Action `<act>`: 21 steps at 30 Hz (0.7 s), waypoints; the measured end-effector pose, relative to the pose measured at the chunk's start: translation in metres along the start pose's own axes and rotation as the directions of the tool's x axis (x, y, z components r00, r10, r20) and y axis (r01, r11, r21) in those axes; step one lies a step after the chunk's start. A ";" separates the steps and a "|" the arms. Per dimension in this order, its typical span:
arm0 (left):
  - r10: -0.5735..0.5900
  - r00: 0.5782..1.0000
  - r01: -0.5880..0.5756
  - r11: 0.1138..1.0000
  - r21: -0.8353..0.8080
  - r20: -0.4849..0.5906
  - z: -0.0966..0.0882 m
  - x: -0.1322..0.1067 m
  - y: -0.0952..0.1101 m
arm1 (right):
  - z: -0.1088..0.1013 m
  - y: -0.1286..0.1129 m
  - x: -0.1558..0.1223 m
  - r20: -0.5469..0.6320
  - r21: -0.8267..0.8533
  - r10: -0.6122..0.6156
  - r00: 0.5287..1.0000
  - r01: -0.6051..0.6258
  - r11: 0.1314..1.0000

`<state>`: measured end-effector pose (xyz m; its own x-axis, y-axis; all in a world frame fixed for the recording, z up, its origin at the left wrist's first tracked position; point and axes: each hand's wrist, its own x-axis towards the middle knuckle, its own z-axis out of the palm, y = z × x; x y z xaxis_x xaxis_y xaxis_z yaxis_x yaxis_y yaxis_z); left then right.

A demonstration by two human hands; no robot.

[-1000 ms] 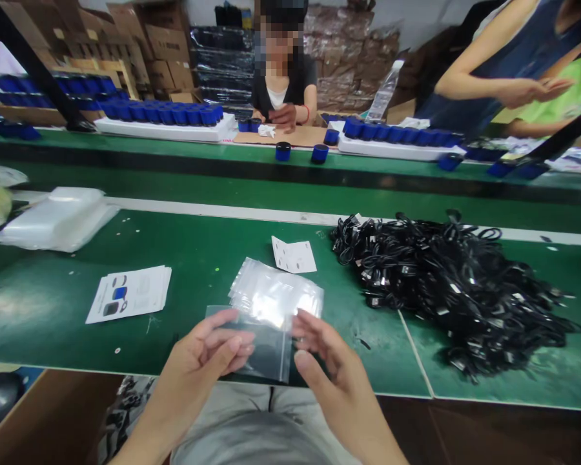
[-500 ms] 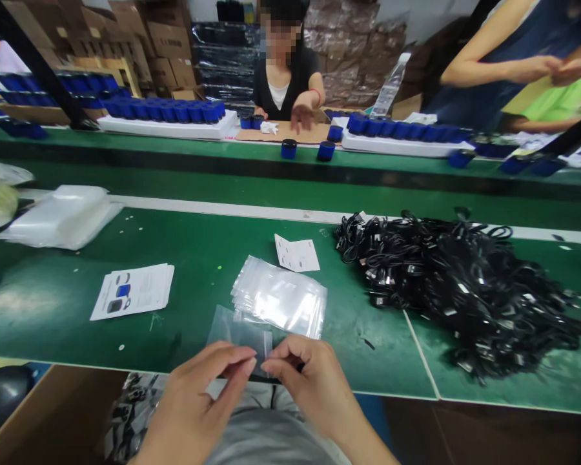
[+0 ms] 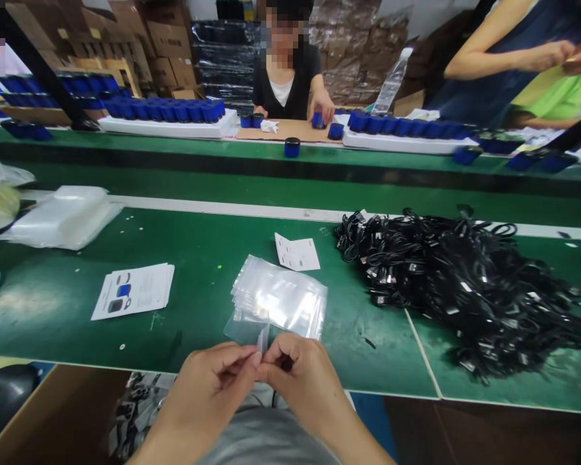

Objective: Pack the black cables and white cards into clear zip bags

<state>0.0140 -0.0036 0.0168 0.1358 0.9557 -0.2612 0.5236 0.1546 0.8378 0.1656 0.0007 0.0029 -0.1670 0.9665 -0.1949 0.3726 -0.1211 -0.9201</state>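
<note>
My left hand [image 3: 217,381] and my right hand [image 3: 303,374] meet at the table's front edge, thumbs and fingers pinched on one clear plastic bag [image 3: 246,330]. The bag's top edge stands up between my fingertips; its body reaches left over the table. Just beyond lies a fanned stack of clear zip bags [image 3: 283,294]. A folded white leaflet [image 3: 297,254] rests behind that stack. To the left is a pile of printed leaflets [image 3: 133,290] showing a blue device. A large heap of bundled black cables [image 3: 455,284] covers the right side.
A bundle of plastic bags [image 3: 62,216] lies at the far left. Across the raised green ledge sit several blue round devices [image 3: 292,148] and white trays [image 3: 174,127]. A co-worker's hand [image 3: 322,106] touches one device. A bin of packed items [image 3: 138,413] stands below the edge.
My hands have come together, and the bag's top edge has turned upright between them. Opposite, the co-worker's hand has taken one blue device from the ledge and drawn it back.
</note>
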 end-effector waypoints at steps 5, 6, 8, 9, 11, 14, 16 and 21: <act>-0.043 0.991 0.048 0.998 -0.035 0.130 -0.006 0.003 0.001 | -0.004 0.003 0.001 0.065 0.050 0.027 0.998 -0.030 0.998; -0.051 0.987 0.061 0.996 -0.059 0.154 -0.007 0.004 0.001 | -0.004 0.004 0.001 0.075 0.067 0.029 0.997 -0.034 0.997; -0.071 0.979 0.093 0.990 -0.107 0.189 -0.008 0.005 0.000 | -0.005 0.006 0.001 0.090 0.098 0.038 0.995 -0.047 0.994; -0.082 0.976 0.110 0.985 -0.131 0.203 -0.009 0.005 0.000 | -0.005 0.007 0.001 0.096 0.109 0.043 0.994 -0.054 0.993; -0.098 0.970 0.138 0.976 -0.169 0.223 -0.009 0.005 0.000 | -0.005 0.008 0.001 0.108 0.120 0.056 0.993 -0.068 0.990; -0.115 0.965 0.158 0.972 -0.174 0.234 -0.008 0.005 0.001 | -0.005 0.007 0.001 0.118 0.111 0.067 0.991 -0.080 0.991; -0.107 0.962 0.147 0.978 -0.146 0.253 -0.009 0.006 0.002 | -0.005 0.005 0.001 0.126 0.070 0.058 0.990 -0.067 0.995; -0.064 0.962 0.066 0.998 0.001 0.267 -0.011 0.007 0.004 | -0.003 -0.001 -0.004 0.112 -0.050 -0.098 0.989 0.105 0.993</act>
<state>0.0076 0.0069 0.0236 0.3213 0.8423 -0.4328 0.5321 0.2174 0.8183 0.1688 -0.0019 0.0059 -0.3037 0.9424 -0.1401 0.3986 -0.0079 -0.9171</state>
